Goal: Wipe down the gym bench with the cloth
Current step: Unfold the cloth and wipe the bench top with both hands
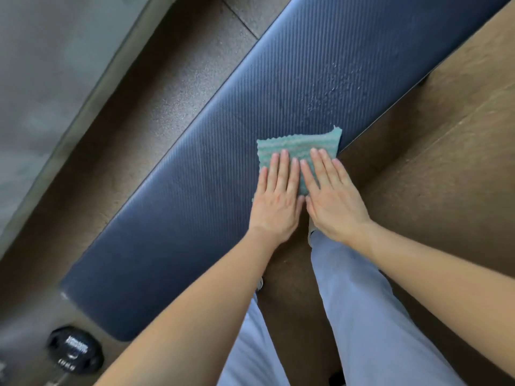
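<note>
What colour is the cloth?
The cloth is teal green with pale wavy stripes, seen in the head view.

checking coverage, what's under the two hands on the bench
Under the left hand and right hand lies the green cloth, flat on the navy bench. The pad beneath the cloth is covered, so its condition cannot be seen.

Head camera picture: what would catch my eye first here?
Two bare hands, the left hand and right hand, press flat side by side on a teal cloth at the near edge of a long dark blue bench. Just beyond the cloth, pale droplets speckle the padding.
</note>
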